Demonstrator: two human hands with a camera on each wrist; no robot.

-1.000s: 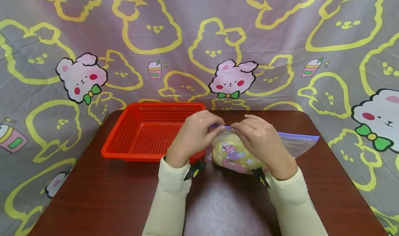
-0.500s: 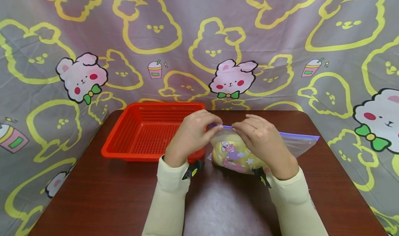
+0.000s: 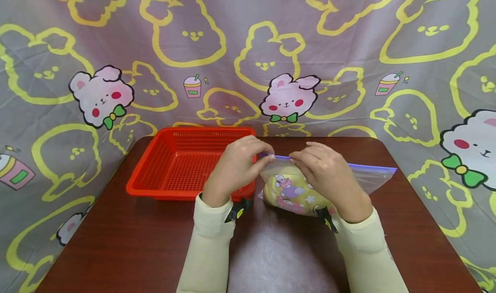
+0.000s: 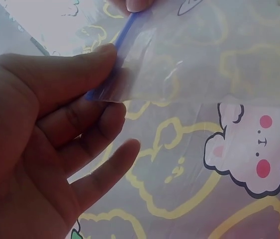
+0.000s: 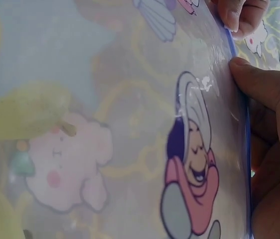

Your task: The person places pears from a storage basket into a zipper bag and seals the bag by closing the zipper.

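A clear zip bag (image 3: pixel 290 192) with printed cartoon figures stands on the table, its blue-purple zip strip (image 3: pixel 372 169) running along the top. Yellow rounded contents (image 5: pixel 30 114) fill its lower part, one showing a short brown stem in the right wrist view. My left hand (image 3: pixel 239 168) pinches the bag's left top corner between thumb and index finger; in the left wrist view its other fingers spread loosely below. Further right along the strip, my right hand (image 3: pixel 329 177) pinches the zip with its thumb in front. The fingers behind the strip are partly hidden by the bag.
A red plastic basket (image 3: pixel 155 194) with perforated sides stands at the back left, close beside my left hand. Under everything lies a dark brown table (image 3: pixel 116 250). A patterned curtain (image 3: pixel 232 47) hangs behind the table's far edge.
My left hand has shifted slightly left with the bag's corner, and the gap between the hands has widened a little, showing more zip strip. My right hand has barely moved.
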